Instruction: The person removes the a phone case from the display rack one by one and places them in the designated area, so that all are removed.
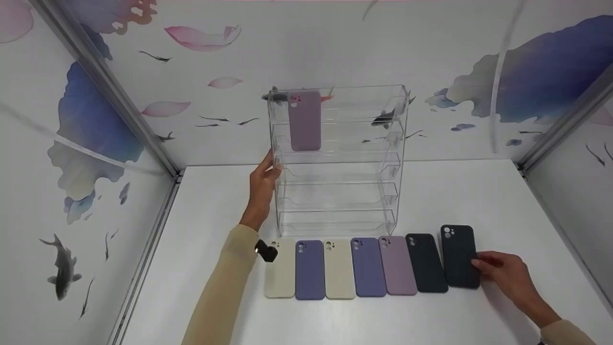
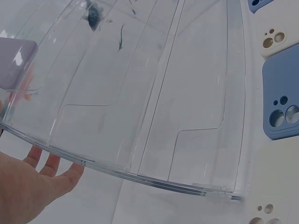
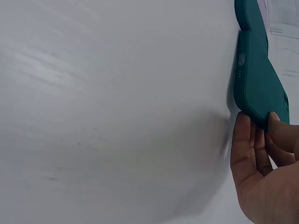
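Note:
My left hand [image 1: 262,189] holds the left side of a clear acrylic rack [image 1: 337,211] with several tiers. In the left wrist view, fingertips [image 2: 74,170] sit right at the rack's side wall. At the row's right end, my right hand [image 1: 510,275] pinches the right edge of a dark phone case [image 1: 459,258], its thumb on top and fingers beneath. This case looks dark green in the right wrist view and overlaps the neighbouring dark case [image 1: 427,263]. A mauve phone case [image 1: 305,122] stands upright in the rack's upper left.
Left of the dark cases lie a mauve case [image 1: 398,266], purple-blue cases [image 1: 310,270] and cream cases [image 1: 340,270], side by side before the rack. The white table [image 1: 210,206] is bounded by printed panels [image 1: 335,43] behind and on both sides.

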A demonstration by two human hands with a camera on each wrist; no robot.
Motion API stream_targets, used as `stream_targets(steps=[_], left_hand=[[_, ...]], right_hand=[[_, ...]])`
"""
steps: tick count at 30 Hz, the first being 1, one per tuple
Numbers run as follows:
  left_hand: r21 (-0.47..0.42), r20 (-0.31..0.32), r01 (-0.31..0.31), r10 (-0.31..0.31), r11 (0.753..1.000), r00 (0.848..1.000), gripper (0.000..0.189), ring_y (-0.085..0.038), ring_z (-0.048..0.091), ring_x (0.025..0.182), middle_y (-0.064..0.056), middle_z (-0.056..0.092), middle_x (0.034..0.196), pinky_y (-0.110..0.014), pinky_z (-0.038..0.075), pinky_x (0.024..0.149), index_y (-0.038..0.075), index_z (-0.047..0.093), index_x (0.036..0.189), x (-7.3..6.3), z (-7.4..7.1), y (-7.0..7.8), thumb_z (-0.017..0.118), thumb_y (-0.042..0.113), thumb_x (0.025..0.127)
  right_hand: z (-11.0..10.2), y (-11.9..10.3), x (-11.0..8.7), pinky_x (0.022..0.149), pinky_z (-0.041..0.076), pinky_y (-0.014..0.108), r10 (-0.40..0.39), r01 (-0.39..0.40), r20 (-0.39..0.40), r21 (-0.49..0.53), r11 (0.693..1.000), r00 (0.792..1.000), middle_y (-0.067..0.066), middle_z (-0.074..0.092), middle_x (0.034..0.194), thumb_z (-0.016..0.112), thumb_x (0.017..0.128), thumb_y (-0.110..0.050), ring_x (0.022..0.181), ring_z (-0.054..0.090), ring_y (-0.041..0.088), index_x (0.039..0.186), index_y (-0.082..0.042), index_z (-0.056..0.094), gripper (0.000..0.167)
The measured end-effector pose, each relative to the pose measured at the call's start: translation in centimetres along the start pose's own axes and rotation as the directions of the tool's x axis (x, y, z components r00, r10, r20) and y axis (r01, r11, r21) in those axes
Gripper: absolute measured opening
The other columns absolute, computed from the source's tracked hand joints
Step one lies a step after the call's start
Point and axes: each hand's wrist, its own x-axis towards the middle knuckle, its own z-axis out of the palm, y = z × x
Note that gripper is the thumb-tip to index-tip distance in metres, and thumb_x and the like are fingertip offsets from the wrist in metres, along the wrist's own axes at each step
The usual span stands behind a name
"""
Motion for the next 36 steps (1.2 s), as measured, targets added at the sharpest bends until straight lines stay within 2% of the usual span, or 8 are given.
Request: stream_targets(steps=[4,8,15,23,30,36], left_hand=[[0.014,-0.001,0.004,-0.004,1.0,1.0,0.063,-0.028,0.053,0.147,-0.011,0.042,0.174,-0.068,0.033,0.125,0.024,0.035,0.174,-0.1,0.0,0.1,0.057,0.028,0.115],[0.02,0.0,0.002,-0.002,1.0,1.0,0.063,-0.027,0.053,0.147,-0.012,0.041,0.174,-0.067,0.033,0.125,0.024,0.035,0.174,-0.1,0.1,0.1,0.057,0.029,0.115],[-0.003,0.005,-0.002,0.003,1.0,1.0,0.063,-0.028,0.052,0.149,-0.008,0.042,0.174,-0.068,0.031,0.126,0.024,0.035,0.174,-0.1,0.0,0.0,0.056,0.026,0.115],[-0.035,0.026,-0.018,0.019,0.999,0.999,0.064,-0.031,0.051,0.149,-0.012,0.043,0.173,-0.067,0.031,0.126,0.021,0.032,0.175,-0.2,0.0,0.1,0.054,0.021,0.115],[-0.033,0.017,-0.017,0.018,0.999,1.0,0.063,-0.03,0.052,0.148,-0.014,0.042,0.174,-0.064,0.034,0.125,0.019,0.033,0.175,-0.3,0.0,0.3,0.054,0.021,0.115],[-0.029,0.016,-0.011,0.012,1.0,1.0,0.062,-0.027,0.053,0.146,-0.009,0.044,0.173,-0.062,0.037,0.124,0.022,0.035,0.174,-0.2,0.0,0.2,0.055,0.022,0.115]], right_hand=[[0.0,0.0,0.2,0.079,0.064,0.025,0.008,-0.007,0.019,-0.011,1.0,1.0,0.034,0.071,0.127,0.074,0.108,-0.015,0.098,0.076,0.019,0.141,0.02,0.06,0.05],[0.0,-0.1,0.3,0.079,0.065,0.027,0.018,-0.018,0.03,-0.011,1.0,0.999,0.035,0.07,0.127,0.073,0.109,-0.014,0.1,0.077,0.024,0.141,0.021,0.06,0.05],[0.2,-0.1,0.4,0.077,0.065,0.027,0.0,0.001,0.04,-0.033,0.999,0.999,0.034,0.072,0.127,0.075,0.107,-0.015,0.1,0.077,0.023,0.138,0.02,0.063,0.048],[-0.1,-0.8,0.3,0.074,0.065,0.028,-0.073,0.075,0.037,-0.061,0.995,0.997,0.032,0.074,0.12,0.074,0.106,-0.008,0.095,0.077,0.023,0.134,0.019,0.067,0.039],[-1.2,-3.1,0.6,0.074,0.063,0.021,-0.188,0.187,-0.018,-0.058,0.981,0.982,0.031,0.075,0.119,0.073,0.107,-0.008,0.089,0.075,0.007,0.132,0.016,0.069,0.035],[-2.0,-6.1,1.4,0.074,0.06,0.016,-0.292,0.288,-0.079,-0.056,0.956,0.953,0.03,0.076,0.119,0.075,0.106,-0.007,0.088,0.07,-0.007,0.131,0.013,0.071,0.033]])
